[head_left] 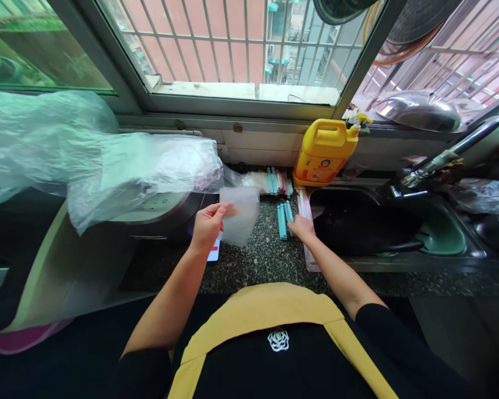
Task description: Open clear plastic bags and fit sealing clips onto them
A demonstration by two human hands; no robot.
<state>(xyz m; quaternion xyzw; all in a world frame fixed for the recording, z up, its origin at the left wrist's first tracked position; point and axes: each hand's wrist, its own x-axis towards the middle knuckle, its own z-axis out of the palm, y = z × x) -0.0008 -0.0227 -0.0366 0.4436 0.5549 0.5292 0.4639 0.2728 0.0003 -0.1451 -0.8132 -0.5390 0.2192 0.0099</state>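
My left hand (210, 224) is closed in a pinch on the edge of a translucent plastic bag (243, 221), which hangs flat above the counter. My right hand (301, 226) reaches down to the teal sealing clips (281, 221) lying on the dark speckled counter. Its fingers are closed at the end of the rightmost clip; the fingertips are partly hidden. Behind them lies a packet (255, 180) of pale, teal and reddish strips. Beneath my left hand, part of a phone (213, 252) with a lit screen shows on the counter.
A yellow pump jug (324, 152) stands at the back beside the sink (357, 263), which holds a dark pan (366, 227). The faucet (424, 172) leans over from the right. Large plastic-wrapped items (145, 166) cover the left side, above a rounded appliance (166, 216).
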